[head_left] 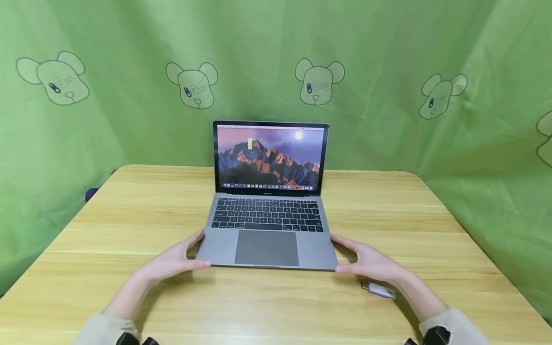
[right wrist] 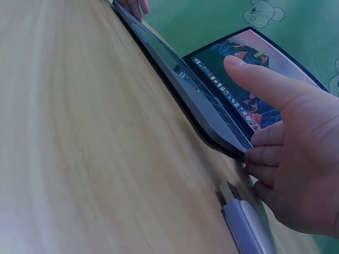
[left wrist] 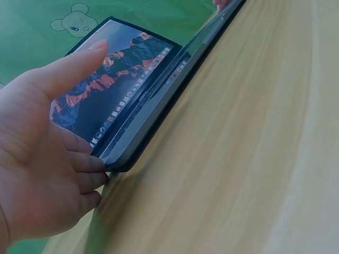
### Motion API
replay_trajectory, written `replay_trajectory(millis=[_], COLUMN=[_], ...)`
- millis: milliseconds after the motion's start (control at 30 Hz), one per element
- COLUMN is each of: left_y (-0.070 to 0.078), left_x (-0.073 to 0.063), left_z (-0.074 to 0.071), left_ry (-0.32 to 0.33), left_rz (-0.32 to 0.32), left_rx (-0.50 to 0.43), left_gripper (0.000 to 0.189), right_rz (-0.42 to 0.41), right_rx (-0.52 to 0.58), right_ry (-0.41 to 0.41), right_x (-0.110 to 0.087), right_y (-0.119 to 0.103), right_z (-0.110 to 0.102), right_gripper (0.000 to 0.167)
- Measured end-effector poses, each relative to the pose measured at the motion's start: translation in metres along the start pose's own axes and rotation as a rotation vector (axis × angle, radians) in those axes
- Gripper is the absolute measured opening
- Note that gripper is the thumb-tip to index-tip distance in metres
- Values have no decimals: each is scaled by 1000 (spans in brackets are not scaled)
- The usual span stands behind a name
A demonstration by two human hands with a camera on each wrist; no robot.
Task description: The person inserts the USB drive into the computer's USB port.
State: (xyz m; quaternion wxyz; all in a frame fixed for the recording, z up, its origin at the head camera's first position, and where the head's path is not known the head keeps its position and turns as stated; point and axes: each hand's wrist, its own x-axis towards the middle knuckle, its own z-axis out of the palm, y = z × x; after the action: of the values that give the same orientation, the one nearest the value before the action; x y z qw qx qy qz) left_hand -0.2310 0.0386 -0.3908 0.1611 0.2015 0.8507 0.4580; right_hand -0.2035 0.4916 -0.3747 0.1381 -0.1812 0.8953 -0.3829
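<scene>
Head view: laptop [head_left: 267, 248] sits open mid-table, between left and right edges, hinge side toward the far edge of the table [head_left: 142, 206], screen lit with mountain picture. Left hand [head_left: 174, 258] at its front left corner, fingers fairly straight against the side, thumb spread away, not clenched. Right hand [head_left: 370, 262] mirrors this at the front right corner, also unclenched, fingers touching the side, thumb apart. USB stick [head_left: 378, 290] lies just beside the right wrist, toward the near right corner of the table, metal plug pointing leftward. Green curtain [head_left: 258, 28] with bear-face drawings hangs behind the far edge. Light sleeves [head_left: 101, 329] at both wrists.
</scene>
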Motion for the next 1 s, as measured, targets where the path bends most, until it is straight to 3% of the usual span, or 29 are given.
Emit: replay_trajectory(millis=[533, 1000], left_y=[-5, -2], left_x=[2, 2], left_z=[0, -7], left_ry=[-5, 28], left_rz=[1, 3], left_rx=[0, 15], left_gripper=[97, 94], right_rz=[-17, -64], right_rx=[-17, -2], right_ry=[39, 154], right_x=[-3, -13], right_y=[2, 14], right_z=[4, -9], right_gripper=[79, 66])
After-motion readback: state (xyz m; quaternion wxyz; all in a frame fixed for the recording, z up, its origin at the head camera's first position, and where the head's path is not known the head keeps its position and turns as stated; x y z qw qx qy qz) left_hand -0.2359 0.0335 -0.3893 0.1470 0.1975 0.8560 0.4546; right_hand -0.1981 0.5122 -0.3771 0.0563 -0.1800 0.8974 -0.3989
